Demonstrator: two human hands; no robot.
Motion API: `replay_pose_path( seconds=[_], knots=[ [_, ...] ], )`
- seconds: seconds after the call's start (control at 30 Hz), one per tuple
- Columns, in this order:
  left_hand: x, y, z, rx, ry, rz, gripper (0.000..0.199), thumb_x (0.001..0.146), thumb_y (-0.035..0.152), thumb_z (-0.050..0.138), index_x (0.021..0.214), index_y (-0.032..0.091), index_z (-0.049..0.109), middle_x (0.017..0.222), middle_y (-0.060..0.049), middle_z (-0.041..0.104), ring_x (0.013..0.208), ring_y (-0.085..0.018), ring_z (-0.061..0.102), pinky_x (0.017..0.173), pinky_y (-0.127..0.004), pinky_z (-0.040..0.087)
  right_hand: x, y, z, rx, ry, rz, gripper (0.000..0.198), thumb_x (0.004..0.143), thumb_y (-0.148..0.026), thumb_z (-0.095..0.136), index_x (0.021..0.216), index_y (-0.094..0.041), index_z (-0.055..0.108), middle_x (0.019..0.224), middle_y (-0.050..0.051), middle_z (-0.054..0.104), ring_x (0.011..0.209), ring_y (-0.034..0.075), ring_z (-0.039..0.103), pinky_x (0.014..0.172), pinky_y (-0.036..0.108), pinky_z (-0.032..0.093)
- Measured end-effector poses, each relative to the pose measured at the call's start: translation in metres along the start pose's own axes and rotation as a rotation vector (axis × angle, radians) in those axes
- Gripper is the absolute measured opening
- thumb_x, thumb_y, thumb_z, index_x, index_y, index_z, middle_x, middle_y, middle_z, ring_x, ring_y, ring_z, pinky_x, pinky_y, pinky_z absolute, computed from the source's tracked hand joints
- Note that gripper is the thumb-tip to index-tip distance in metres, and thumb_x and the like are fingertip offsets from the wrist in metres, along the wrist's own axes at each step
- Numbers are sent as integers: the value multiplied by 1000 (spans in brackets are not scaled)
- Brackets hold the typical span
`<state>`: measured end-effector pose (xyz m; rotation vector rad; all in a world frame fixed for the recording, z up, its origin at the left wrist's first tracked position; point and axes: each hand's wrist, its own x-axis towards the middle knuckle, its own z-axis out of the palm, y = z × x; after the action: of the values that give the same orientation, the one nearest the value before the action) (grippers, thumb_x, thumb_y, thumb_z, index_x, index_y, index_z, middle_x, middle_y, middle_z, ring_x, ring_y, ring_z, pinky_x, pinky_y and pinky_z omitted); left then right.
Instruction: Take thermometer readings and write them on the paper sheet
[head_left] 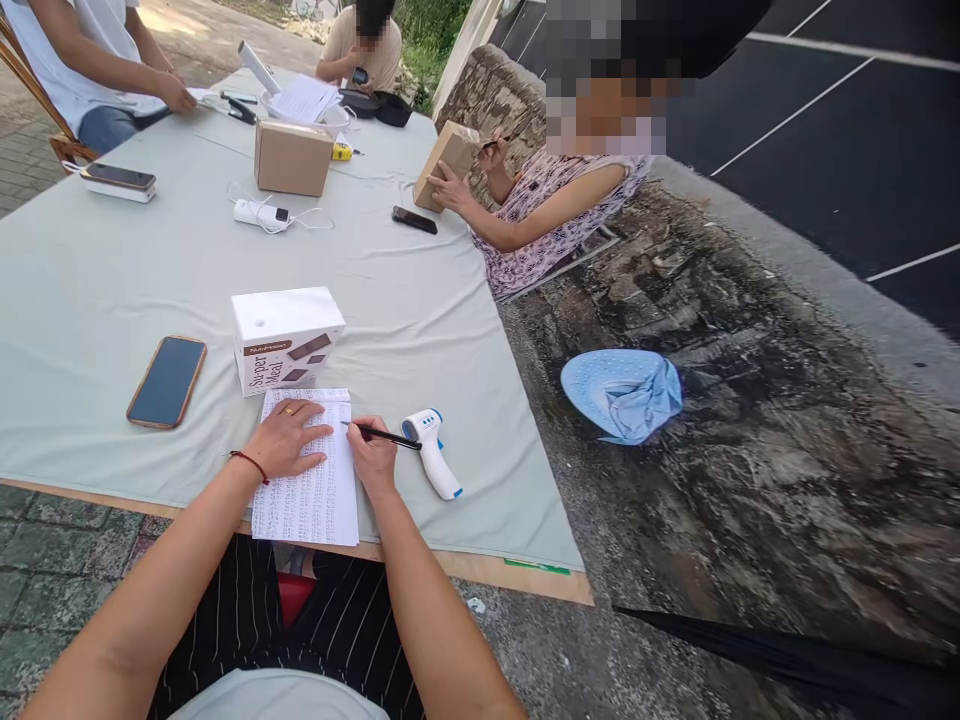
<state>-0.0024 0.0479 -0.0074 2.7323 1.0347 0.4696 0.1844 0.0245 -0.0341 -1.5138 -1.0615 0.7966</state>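
My left hand (291, 440) lies flat with fingers spread on a sheet of paper (304, 510) covered in rows of small writing. A black pen (390, 436) is gripped in my right hand (373, 458), its tip at the right edge of the paper. Just beyond the sheet stands a white box (289, 335) printed "Super Meal". To the right of my right hand lies a white and blue infrared thermometer (433, 455). A smartphone (167, 382) in an orange-brown case rests face up to the left of the box.
Across the cloth-covered table (97, 330) are a cardboard box (292, 160), a white device with a cable (261, 214), a black phone (414, 220) and a phone on a white block (118, 182). A person at right writes on a carton (444, 165). A blue hat (622, 395) lies on the stone ledge.
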Motion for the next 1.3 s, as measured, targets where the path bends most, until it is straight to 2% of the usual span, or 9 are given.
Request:
replay_pose_path(
  seconds=[0.53, 1.07, 1.3],
  knots=[
    [0, -1, -1, 26, -34, -12, 38, 88, 42, 62, 122, 24, 68, 135, -12, 58, 124, -33, 51, 105, -52, 41, 0, 2, 1, 8, 21, -14, 17, 69, -37, 54, 73, -21, 58, 68, -2, 62, 65, 15, 54, 68, 31, 47],
    [0, -2, 0, 31, -15, 4, 39, 88, 42, 64, 121, 23, 69, 134, -12, 59, 123, -34, 52, 105, -52, 42, 1, -1, 0, 13, 29, 8, 19, 68, -39, 54, 72, -21, 58, 66, -2, 61, 64, 15, 53, 67, 31, 46],
    [0, -2, 1, 17, -11, -1, 39, 87, 42, 64, 120, 23, 69, 134, -12, 59, 123, -34, 52, 104, -53, 42, 0, -1, 1, -3, 23, -24, 17, 69, -38, 53, 71, -22, 56, 65, -3, 59, 64, 15, 53, 68, 31, 45]
  ],
)
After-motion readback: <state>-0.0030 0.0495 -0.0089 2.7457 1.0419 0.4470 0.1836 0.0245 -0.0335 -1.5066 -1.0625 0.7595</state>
